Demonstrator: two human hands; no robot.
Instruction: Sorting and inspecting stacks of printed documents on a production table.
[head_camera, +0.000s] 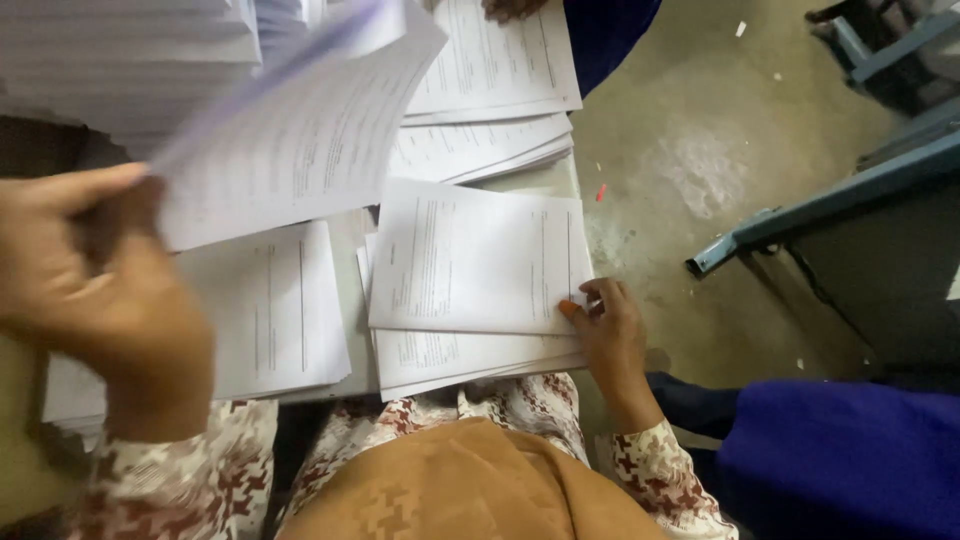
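Pinching one lifted sheet (300, 140), the left hand (100, 290) grip is closed; right hand (610, 335) fingers spread, touch one of five paper stacks (470, 260).

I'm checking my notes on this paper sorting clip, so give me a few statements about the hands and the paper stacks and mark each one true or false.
1. The left hand holds a raised sheet above the stacks. True.
2. The right hand rests on the floor. False: its fingers touch the edge of the top sheet of the right-hand stack.
3. The sheets are blank. False: they carry printed text.
4. More paper stacks lie further up the table. True.
5. The floor beside the table is carpeted in red. False: it looks like bare greyish concrete.
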